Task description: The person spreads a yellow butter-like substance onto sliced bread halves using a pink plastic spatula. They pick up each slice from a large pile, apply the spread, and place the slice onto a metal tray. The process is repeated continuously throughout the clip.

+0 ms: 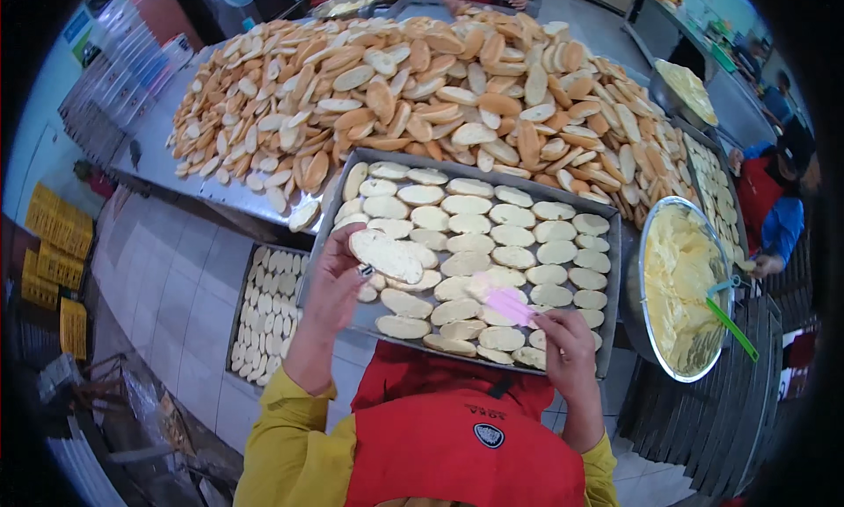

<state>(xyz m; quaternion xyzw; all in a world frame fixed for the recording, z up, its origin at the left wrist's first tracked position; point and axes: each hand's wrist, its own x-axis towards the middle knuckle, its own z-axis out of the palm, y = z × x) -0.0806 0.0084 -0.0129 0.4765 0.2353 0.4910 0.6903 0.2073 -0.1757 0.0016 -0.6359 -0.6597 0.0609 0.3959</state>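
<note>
My left hand (pixel 337 273) grips an oval bread slice (pixel 386 255) by its left end, pale cut face up, over the left part of a metal tray (pixel 613 296). Between the fingers of my right hand (pixel 568 349) is a pink plastic spatula (pixel 508 303), its blade pointing left above the tray and smeared with something pale at its tip. Rows of oval bread slices with pale yellow tops (pixel 465 205) fill most of the tray. To the right stands a metal bowl (pixel 649 339) of yellow cream (pixel 679 276), with a green-handled spatula (pixel 732 329) resting in it.
Beyond the tray, a large heap of bread slices (pixel 422 92) covers the metal table (pixel 151 154). A second filled tray (pixel 232 349) sits lower left. At right, a co-worker's hand (pixel 767 265) is beside another tray (pixel 742 230). Yellow crates (pixel 59 223) stand far left.
</note>
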